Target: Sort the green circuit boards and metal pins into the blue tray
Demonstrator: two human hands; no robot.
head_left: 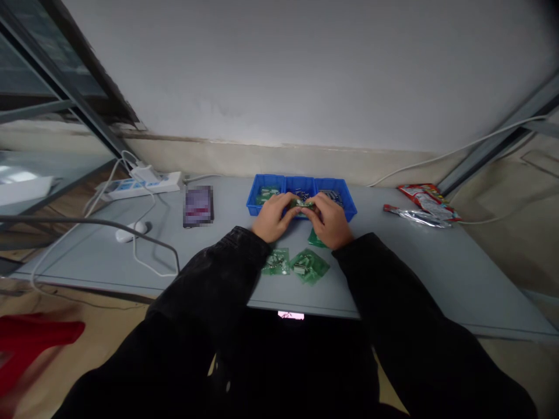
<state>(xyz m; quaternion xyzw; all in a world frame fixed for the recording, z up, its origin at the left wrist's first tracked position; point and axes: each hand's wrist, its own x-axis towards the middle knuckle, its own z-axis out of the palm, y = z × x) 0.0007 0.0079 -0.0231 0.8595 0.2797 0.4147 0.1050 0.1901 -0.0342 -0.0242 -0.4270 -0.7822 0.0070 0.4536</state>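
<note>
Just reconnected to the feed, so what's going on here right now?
A person is holding a small green circuit board between their left hand and right hand, just above a blue plastic three-compartment tray containing small parts. Two flat green circuit boards with metal components lie in front of it on the grey table, and another green board sits partly under the right hand.

Small electronics workshop, by the looks: grey desk (393,262) w/ blue parts bin (301,183), green PCBs (310,266), power strip (140,187), mouse (130,231); bare wall (305,75) behind, metal frame (56,75) at left.
</note>
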